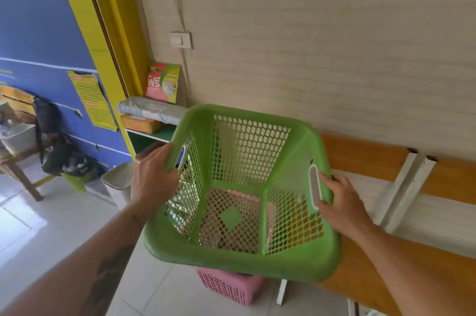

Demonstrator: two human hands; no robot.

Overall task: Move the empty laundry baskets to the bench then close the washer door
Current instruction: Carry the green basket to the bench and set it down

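I hold an empty green mesh laundry basket point(247, 259) in the air in front of me, tilted slightly. My left hand point(152, 179) grips its left rim by the handle slot. My right hand point(340, 202) grips the right rim beside the white-edged handle slot. Below it, on the floor, a pink mesh basket point(229, 287) shows under the green one and through its bottom. The wooden bench point(365, 156), with orange slats and white metal brackets, runs along the wall to the right of the basket. No washer is in view.
A shelf unit point(152, 120) at the left holds a detergent box point(162, 82) and wrapped parcels. A white bin point(118, 179) stands on the tiled floor beside it. Farther left are a wooden table point(20, 161) and a dark bag point(67, 158).
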